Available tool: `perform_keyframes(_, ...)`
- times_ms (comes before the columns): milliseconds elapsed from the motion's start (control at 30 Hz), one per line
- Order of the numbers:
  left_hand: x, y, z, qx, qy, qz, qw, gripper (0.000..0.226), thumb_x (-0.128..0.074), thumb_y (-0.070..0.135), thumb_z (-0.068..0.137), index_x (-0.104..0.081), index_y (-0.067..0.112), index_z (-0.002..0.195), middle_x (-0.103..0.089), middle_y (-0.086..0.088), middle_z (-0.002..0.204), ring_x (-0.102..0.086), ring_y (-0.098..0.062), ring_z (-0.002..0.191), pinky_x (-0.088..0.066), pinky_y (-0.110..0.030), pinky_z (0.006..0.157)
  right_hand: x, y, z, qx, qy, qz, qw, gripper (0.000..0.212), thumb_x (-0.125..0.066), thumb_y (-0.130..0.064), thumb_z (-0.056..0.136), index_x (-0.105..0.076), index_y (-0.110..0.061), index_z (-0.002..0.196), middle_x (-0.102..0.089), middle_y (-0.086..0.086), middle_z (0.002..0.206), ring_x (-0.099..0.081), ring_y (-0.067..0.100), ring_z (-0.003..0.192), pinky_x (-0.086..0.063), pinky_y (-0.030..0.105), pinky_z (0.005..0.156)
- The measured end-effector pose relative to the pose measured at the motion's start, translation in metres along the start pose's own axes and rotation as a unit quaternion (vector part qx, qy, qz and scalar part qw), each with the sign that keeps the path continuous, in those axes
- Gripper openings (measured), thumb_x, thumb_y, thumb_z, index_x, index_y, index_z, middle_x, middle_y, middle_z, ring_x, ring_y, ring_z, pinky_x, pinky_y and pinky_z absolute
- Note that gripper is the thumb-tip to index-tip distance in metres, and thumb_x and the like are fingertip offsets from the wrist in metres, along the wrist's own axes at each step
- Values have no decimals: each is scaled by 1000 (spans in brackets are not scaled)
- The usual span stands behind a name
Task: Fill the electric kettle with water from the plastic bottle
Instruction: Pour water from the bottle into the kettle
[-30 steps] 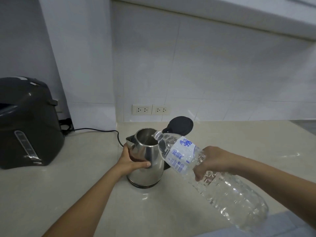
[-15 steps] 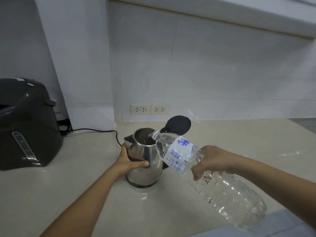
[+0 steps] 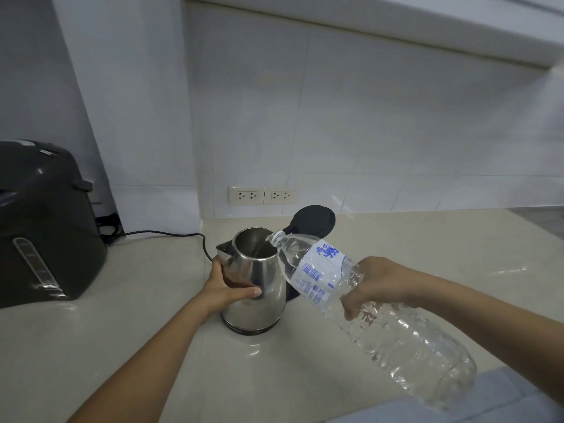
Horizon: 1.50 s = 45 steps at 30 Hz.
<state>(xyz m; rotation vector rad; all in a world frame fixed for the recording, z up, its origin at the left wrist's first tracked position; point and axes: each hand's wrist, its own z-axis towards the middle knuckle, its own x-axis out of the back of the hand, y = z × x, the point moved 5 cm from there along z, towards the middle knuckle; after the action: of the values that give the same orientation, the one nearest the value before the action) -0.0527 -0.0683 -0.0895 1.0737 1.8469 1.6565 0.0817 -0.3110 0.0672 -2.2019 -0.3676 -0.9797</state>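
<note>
A steel electric kettle stands on the pale countertop, its black lid flipped up at the back. My left hand wraps around the kettle's left side. My right hand grips a large clear plastic bottle around its middle, just below the white and blue label. The bottle is tilted with its open neck resting over the right rim of the kettle's mouth. Water fills the bottle's lower side up to the neck.
A black hot-water dispenser stands at the left. A black cord runs from behind it to the kettle. Two white wall outlets sit on the tiled wall behind the kettle. A blue-grey surface shows at the bottom right corner.
The bottle has stayed tipped over the kettle's mouth. Both hands keep their holds, with only a slight shift of the view.
</note>
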Motion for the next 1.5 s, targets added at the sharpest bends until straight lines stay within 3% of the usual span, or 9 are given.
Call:
perform_keyframes(367, 0, 2, -2, 2, 2, 5, 1000, 121, -89, 39, 40, -17, 29, 137, -42, 1, 137, -44, -19, 123, -40, -29, 96, 7, -4, -3, 8, 3, -4, 1000, 21, -82, -19, 54, -61, -16, 54, -51, -4, 50, -46, 11, 44, -34, 15, 42)
perform_keyframes(667, -1, 4, -3, -8, 5, 2, 1000, 111, -89, 23, 57, -15, 26, 140, -41, 3, 132, -43, -15, 116, -38, -26, 93, 8, -5, -1, 8, -4, -18, 1000, 23, -82, -23, 49, -61, -17, 54, -50, -6, 50, -45, 15, 48, -35, 18, 44)
perform_keyframes(1000, 0, 1, -1, -6, 8, 1, 1000, 113, -91, 27, 52, -18, 27, 139, -44, 2, 133, -46, -16, 119, -39, -27, 95, 9, -7, 1, 10, -7, -28, 1000, 24, -81, -27, 45, -65, -17, 58, -50, -4, 53, -46, 19, 53, -36, 22, 48)
perform_keyframes(1133, 1, 1, 0, -2, 1, 6, 1000, 120, -91, 35, 45, -16, 29, 139, -43, 4, 133, -45, -18, 122, -40, -29, 97, 10, -8, 0, 5, -7, -31, 999, 36, -82, -27, 44, -69, -6, 70, -52, -2, 58, -49, 20, 55, -39, 22, 49)
perform_keyframes(1233, 1, 0, -1, 0, -1, 9, 1000, 125, -90, 42, 38, -16, 31, 139, -44, 3, 135, -45, -18, 123, -41, -32, 101, 11, -8, -1, 2, -1, -29, 1000, 24, -83, -23, 48, -65, -14, 61, -49, -4, 54, -46, 18, 51, -38, 19, 45)
perform_keyframes(1367, 0, 1, -1, 0, -2, 14, 1000, 126, -90, 43, 37, -16, 31, 139, -43, 1, 136, -45, -19, 124, -41, -33, 102, 11, -7, -1, 5, -4, -35, 999, 28, -82, -27, 43, -66, -15, 62, -51, -1, 59, -48, 21, 56, -38, 25, 52)
perform_keyframes(1500, 0, 1, -2, 1, -5, 13, 1000, 126, -89, 43, 37, -16, 31, 139, -42, 1, 137, -44, -20, 124, -40, -34, 102, 12, -7, -1, 6, -3, -32, 999, 25, -83, -25, 45, -62, -17, 56, -50, -2, 55, -47, 19, 53, -38, 23, 50)
